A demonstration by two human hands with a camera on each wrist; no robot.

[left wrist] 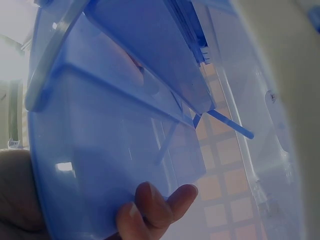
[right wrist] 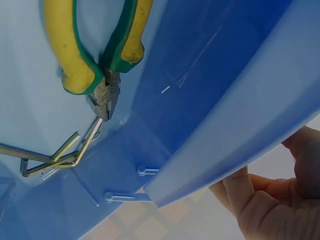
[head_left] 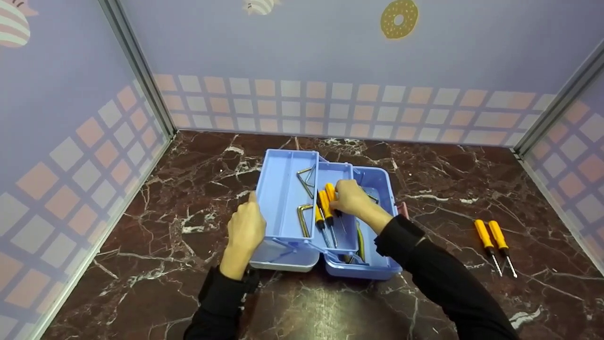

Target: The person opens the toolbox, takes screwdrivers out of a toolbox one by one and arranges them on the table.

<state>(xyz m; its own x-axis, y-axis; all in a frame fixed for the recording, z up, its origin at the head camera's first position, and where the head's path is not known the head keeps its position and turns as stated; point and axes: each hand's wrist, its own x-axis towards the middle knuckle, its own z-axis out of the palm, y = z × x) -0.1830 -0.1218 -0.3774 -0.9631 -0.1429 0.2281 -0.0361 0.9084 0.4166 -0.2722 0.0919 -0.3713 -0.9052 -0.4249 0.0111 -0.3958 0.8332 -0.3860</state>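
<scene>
A blue toolbox (head_left: 388, 189) stands unfolded, its trays stepped out to the left. My left hand (head_left: 247, 225) grips the left side of the upper tray (head_left: 271, 198); its curled fingers (left wrist: 152, 207) show against the blue plastic in the left wrist view. Over the middle tray (head_left: 335, 170), my right hand (head_left: 354, 197) pinches the yellow handle of a screwdriver (head_left: 330, 190), partly hidden by the fingers. Beside it lie other yellow-handled screwdrivers (head_left: 326, 208). In the right wrist view, the right fingers (right wrist: 255, 200) are curled beyond the tray wall.
Bent hex keys (head_left: 304, 219) lie in the upper tray. Yellow-green pliers (right wrist: 105, 80) and more hex keys (right wrist: 65, 157) are in the box's bottom. Two screwdrivers (head_left: 490, 238) rest on the dark marbled table (head_left: 448, 283) to the right. Patterned panels (head_left: 330, 56) enclose the back and sides.
</scene>
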